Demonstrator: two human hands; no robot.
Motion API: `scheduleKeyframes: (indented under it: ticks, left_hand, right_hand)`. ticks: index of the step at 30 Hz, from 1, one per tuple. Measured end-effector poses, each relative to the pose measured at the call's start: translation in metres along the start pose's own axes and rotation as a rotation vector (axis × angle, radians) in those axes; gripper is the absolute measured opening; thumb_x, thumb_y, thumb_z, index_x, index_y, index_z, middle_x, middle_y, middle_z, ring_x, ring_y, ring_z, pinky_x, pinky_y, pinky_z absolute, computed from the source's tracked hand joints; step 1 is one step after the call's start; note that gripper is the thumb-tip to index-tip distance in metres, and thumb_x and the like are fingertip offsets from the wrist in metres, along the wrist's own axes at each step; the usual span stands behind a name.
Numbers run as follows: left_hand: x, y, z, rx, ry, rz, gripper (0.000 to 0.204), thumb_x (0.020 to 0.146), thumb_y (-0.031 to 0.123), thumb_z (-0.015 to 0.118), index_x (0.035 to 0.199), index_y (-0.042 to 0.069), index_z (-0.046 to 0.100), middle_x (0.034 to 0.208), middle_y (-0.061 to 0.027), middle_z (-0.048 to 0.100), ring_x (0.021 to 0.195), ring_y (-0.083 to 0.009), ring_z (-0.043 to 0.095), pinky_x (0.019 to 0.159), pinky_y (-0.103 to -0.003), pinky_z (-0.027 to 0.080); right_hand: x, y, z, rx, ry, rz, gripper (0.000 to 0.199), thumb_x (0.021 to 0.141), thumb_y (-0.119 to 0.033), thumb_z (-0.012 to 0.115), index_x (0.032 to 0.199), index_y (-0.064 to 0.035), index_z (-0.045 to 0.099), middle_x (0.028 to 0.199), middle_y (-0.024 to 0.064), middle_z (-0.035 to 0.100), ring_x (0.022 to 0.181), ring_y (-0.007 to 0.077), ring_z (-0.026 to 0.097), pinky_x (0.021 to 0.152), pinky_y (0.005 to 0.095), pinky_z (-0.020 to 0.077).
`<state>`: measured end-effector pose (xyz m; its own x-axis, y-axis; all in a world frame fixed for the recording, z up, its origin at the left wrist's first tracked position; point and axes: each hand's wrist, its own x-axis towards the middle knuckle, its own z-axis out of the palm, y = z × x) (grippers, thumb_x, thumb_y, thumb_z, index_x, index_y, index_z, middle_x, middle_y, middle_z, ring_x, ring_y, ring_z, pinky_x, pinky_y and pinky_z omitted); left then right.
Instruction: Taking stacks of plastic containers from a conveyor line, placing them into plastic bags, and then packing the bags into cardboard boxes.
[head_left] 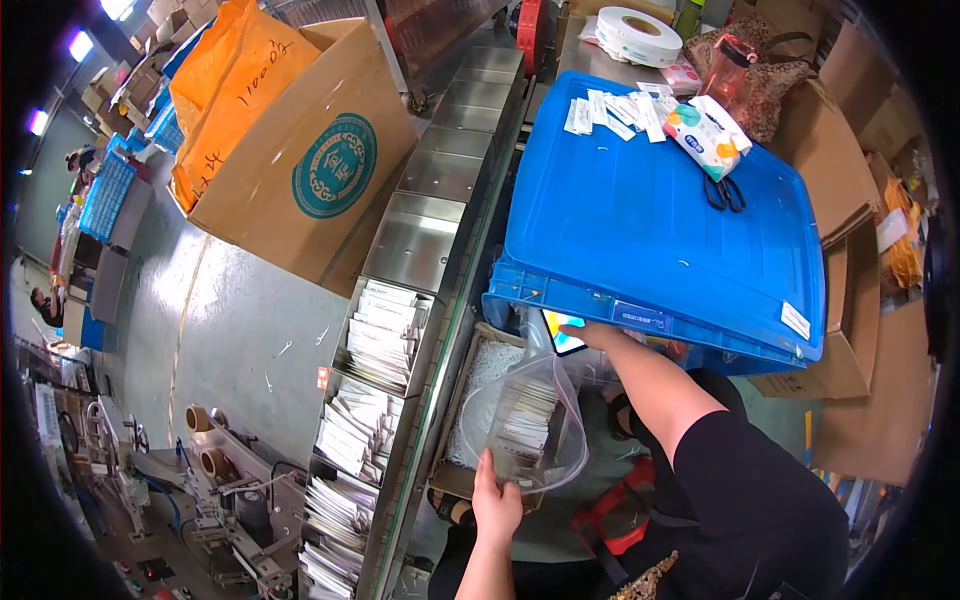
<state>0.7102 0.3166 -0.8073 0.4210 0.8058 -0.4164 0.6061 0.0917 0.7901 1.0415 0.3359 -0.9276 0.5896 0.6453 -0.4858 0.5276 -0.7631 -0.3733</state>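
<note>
At the lower middle, my left hand [495, 505] grips the near rim of a clear plastic tub [570, 455], thumb on one side of the rim. The tub is tilted, and bundles of slim white packets [527, 415] show through or inside it; I cannot tell which. My right hand [598, 336] reaches beneath the front edge of the blue plastic bin lid [640, 230]. Its fingers stretch over the lit screen of a phone [563, 335], touching or just above it. Part of that hand is hidden by the lid edge.
Left of the tub runs a metal conveyor [412, 240] with compartments, several filled with white packets [365, 425]. A cardboard box [320, 170] holds an orange sack [235, 90]. On the lid lie a tissue pack [706, 138], black scissors [724, 193] and packets. Machinery [225, 490] stands lower left.
</note>
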Motion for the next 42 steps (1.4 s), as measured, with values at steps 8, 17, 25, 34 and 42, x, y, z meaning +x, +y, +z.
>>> scheduleKeyframes:
  ticks: [8,17,25,34,42]
  left_hand:
    - [0.001,-0.020,0.004,0.175,0.067,0.182,0.063,0.071,-0.004,0.044,0.133,0.000,0.033,0.131,-0.0180,0.041,0.101,-0.0229,0.055,0.076,-0.029,0.048]
    - [0.001,-0.012,0.004,-0.017,0.000,-0.008,0.064,0.071,-0.005,0.044,0.133,0.001,0.033,0.130,-0.0172,0.042,0.095,-0.0207,0.057,0.074,-0.028,0.048]
    - [0.000,-0.002,0.001,0.042,0.019,0.017,0.064,0.069,-0.004,0.044,0.132,0.000,0.035,0.130,-0.0197,0.042,0.121,-0.0269,0.041,0.097,-0.030,0.034]
    - [0.003,-0.023,0.007,-0.021,0.004,0.055,0.066,0.070,-0.009,0.041,0.134,0.001,0.032,0.130,-0.0163,0.041,0.093,-0.0197,0.057,0.064,-0.026,0.050]
    - [0.002,-0.019,0.006,-0.013,0.002,0.048,0.066,0.069,-0.008,0.042,0.134,0.001,0.032,0.131,-0.0176,0.040,0.096,-0.0211,0.056,0.067,-0.027,0.051]
  right_hand:
    - [0.002,0.000,-0.008,0.118,0.090,-0.078,0.054,0.088,-0.032,0.048,0.136,-0.0136,0.032,0.142,0.0139,0.026,0.130,0.0300,0.026,0.106,0.0410,0.0219]
    - [0.009,0.010,0.002,0.074,0.141,-0.068,0.050,0.089,-0.028,0.047,0.134,-0.0126,0.034,0.141,0.0154,0.028,0.130,0.0307,0.027,0.106,0.0414,0.0243]
    - [0.001,-0.002,-0.006,0.074,-0.007,-0.019,0.052,0.085,-0.030,0.052,0.131,-0.0115,0.039,0.138,0.0156,0.033,0.127,0.0307,0.031,0.103,0.0419,0.0270]
    - [0.000,-0.003,-0.005,0.068,0.097,-0.009,0.049,0.083,-0.028,0.052,0.128,-0.0113,0.042,0.134,0.0159,0.039,0.124,0.0319,0.036,0.102,0.0413,0.0295]
    - [0.009,0.009,0.009,-0.011,0.190,-0.073,0.046,0.081,-0.025,0.055,0.123,-0.0092,0.047,0.127,0.0179,0.046,0.117,0.0333,0.043,0.097,0.0429,0.0348]
